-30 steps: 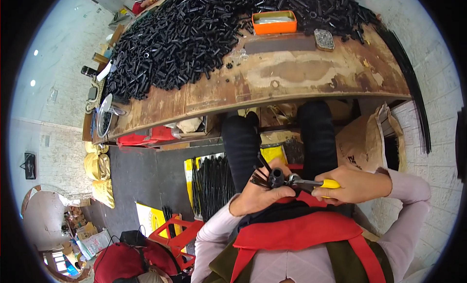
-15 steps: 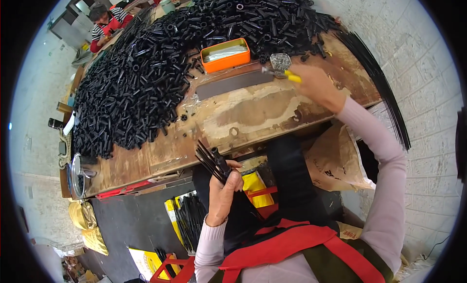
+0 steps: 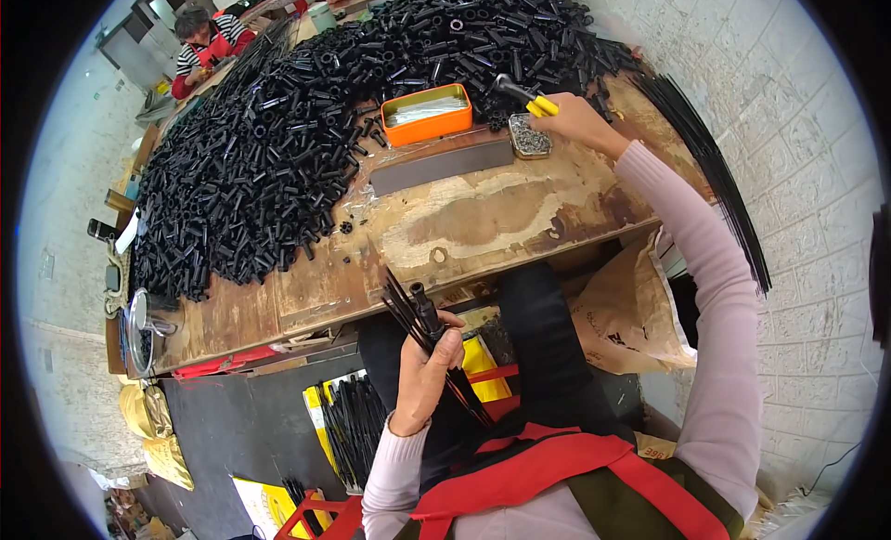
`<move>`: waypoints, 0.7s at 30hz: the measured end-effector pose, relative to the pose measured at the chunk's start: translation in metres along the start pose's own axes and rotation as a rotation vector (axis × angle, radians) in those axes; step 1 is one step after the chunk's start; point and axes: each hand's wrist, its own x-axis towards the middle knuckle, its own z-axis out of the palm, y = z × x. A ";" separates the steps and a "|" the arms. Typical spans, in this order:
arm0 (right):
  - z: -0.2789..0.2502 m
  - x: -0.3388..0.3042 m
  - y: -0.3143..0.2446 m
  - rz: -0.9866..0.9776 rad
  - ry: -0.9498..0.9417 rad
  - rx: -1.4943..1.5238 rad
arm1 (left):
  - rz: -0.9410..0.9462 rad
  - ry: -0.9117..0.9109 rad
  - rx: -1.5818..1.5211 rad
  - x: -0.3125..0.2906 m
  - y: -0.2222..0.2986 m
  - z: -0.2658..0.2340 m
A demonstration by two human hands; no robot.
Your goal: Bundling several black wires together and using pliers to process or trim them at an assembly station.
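Note:
My left hand [image 3: 425, 371] is closed around a bundle of thin black rods [image 3: 419, 325] with a short black tube on it, held below the near edge of the wooden workbench [image 3: 483, 215]. My right hand [image 3: 575, 120] is stretched out over the bench and grips yellow-handled pliers [image 3: 522, 91]. The pliers' jaws hover just above a small metal tin of tiny parts [image 3: 532, 139], beside an orange tray [image 3: 427, 113].
A big heap of short black tubes [image 3: 278, 141] covers the bench's far and left side. A grey flat bar [image 3: 441, 167] lies near the orange tray. Long black rods [image 3: 715, 169] lean at the right wall. Another person [image 3: 200, 39] sits far left. A brown sack [image 3: 631, 308] stands under the bench.
My right hand left my lap with the pliers and reached out to the small tin on the bench. My left hand stayed low, still holding the rod bundle.

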 end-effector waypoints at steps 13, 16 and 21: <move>0.065 -0.121 -0.059 0.092 -0.228 1.026 | 0.137 -0.206 0.066 -0.067 0.021 0.001; 0.100 -0.207 -0.106 -0.020 -0.357 1.112 | 0.191 -0.210 0.007 -0.070 0.017 0.004; 0.138 -0.272 -0.128 -0.164 -0.369 1.048 | 0.348 -0.238 0.012 -0.076 0.013 0.003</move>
